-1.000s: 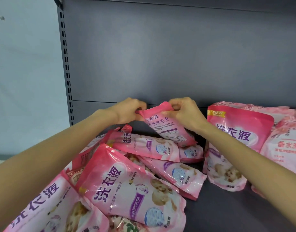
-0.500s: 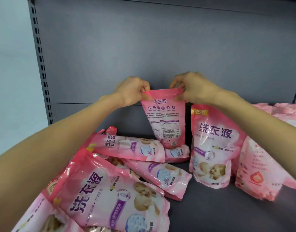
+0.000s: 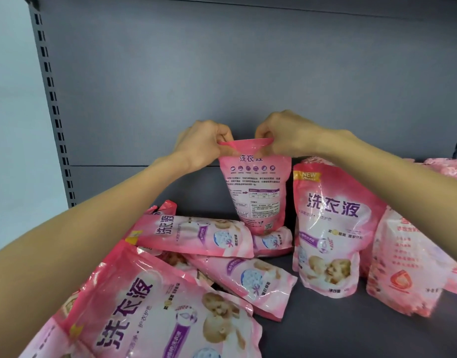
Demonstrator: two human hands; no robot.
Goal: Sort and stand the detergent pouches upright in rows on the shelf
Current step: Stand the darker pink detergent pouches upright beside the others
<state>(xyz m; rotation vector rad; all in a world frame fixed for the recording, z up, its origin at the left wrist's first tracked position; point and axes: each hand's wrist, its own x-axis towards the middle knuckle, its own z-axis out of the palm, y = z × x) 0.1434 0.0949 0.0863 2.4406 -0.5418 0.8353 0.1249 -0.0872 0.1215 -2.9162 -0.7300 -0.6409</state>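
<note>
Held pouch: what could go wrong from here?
1. The held pouch hangs over a lying pouch; set down there, it would likely tip.
2. Its back faces out, while the standing pouch shows its front; the row may end up mixed.
3. The left hand and right hand pinch only the top edge, so it could swing into the standing pouch.
</note>
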